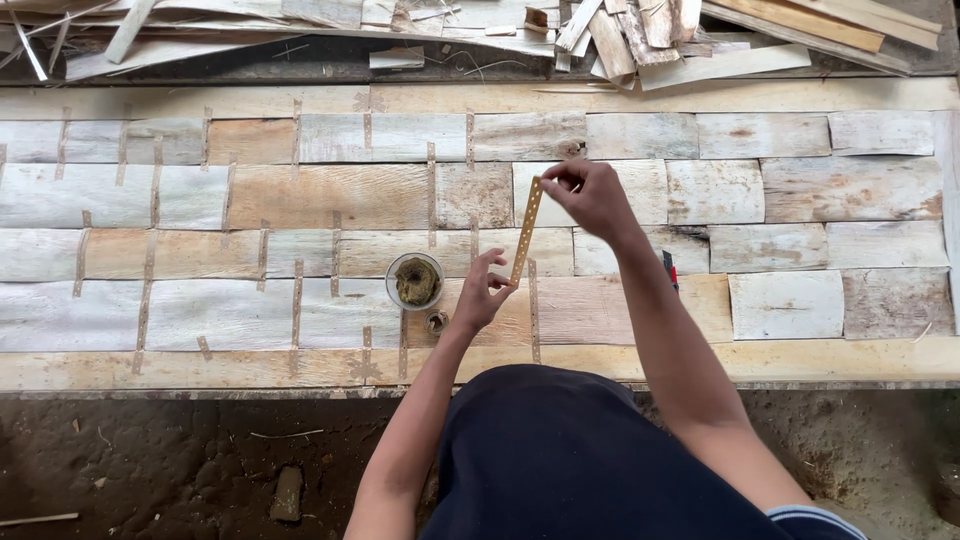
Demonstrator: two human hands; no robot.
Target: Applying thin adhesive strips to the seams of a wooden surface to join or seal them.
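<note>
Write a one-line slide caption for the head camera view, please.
Both hands stretch a perforated paper strip over joined veneer sheets, beside a small cup.

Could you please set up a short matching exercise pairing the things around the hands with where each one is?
Things:
1. perforated strip
2. round cup
3. red-handled tool
4. loose wood offcuts

Places:
A. piled beyond the far edge of the veneer sheet
B. held between both hands
C. just left of the left hand
D. beside the right forearm

Pairs: 1-B, 2-C, 3-D, 4-A
</note>
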